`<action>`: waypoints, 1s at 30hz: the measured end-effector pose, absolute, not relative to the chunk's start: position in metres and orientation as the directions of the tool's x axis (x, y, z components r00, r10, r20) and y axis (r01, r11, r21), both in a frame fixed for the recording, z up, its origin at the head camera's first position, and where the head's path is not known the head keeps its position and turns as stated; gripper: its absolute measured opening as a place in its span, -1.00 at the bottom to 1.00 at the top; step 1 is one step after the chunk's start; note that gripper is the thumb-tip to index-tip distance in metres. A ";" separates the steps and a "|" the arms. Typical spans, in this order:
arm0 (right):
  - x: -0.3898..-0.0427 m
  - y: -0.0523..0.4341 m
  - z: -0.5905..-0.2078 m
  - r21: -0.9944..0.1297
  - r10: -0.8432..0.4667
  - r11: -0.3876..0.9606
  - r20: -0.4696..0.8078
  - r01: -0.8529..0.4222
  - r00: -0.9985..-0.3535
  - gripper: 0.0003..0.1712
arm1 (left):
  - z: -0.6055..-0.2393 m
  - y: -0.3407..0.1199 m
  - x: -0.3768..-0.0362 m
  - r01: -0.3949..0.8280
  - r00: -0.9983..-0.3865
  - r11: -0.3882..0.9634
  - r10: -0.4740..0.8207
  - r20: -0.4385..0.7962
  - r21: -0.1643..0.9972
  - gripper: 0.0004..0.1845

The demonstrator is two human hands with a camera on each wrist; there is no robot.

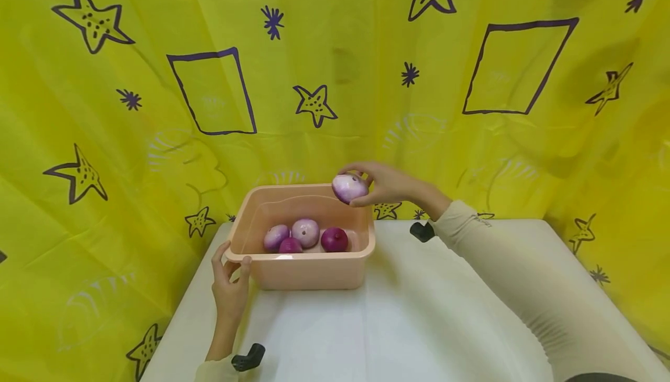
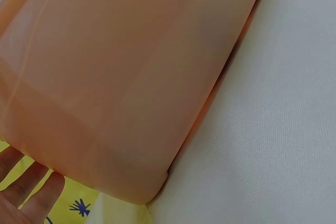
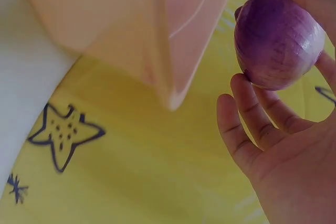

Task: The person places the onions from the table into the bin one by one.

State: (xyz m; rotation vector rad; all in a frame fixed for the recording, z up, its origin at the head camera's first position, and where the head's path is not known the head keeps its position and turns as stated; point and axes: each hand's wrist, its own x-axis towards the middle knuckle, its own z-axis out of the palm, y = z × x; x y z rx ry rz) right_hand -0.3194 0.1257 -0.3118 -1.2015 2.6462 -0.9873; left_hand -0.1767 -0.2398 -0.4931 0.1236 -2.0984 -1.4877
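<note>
A peach plastic tub (image 1: 314,271) stands on the white table. Inside it lie two pale purple onions (image 1: 306,232) and two darker magenta ones (image 1: 334,239). My left hand (image 1: 230,289) grips the tub's front left corner, thumb and fingers at the rim. In the left wrist view its fingers (image 2: 44,195) show against the tub's side wall (image 2: 121,77). Above the tub's back right corner, my right hand (image 1: 384,183) holds a purple and white onion (image 1: 349,188). The right wrist view shows this onion (image 3: 278,38) between the thumb and fingers, apart from the tub.
A white cloth (image 1: 445,300) covers the table. Behind and on both sides hangs a yellow curtain (image 1: 356,33) with dark stars and frames drawn on it, close behind the tub. Black straps or mounts (image 1: 248,357) show at both wrists.
</note>
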 end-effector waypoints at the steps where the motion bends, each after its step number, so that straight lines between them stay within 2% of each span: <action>1: -0.321 0.120 -0.311 -0.588 -0.703 0.480 0.187 -0.652 -0.686 -0.19 | -0.493 -0.240 -0.177 0.238 -0.840 0.379 -0.382 0.385 0.894 -0.36; 12: -0.338 0.063 -0.320 -0.572 -0.744 0.459 0.171 -0.680 -0.646 -0.25 | -0.493 -0.240 -0.179 0.178 -0.869 0.358 -0.380 0.317 0.917 -0.33; 20: -0.346 0.037 -0.331 -0.630 -0.750 0.442 0.131 -0.639 -0.649 -0.24 | -0.488 -0.238 -0.175 0.222 -0.851 0.381 -0.373 0.369 0.897 -0.34; 30: -0.346 0.026 -0.347 -0.698 -0.753 0.431 0.070 -0.572 -0.654 -0.35 | -0.491 -0.240 -0.177 0.225 -0.853 0.387 -0.366 0.373 0.894 -0.32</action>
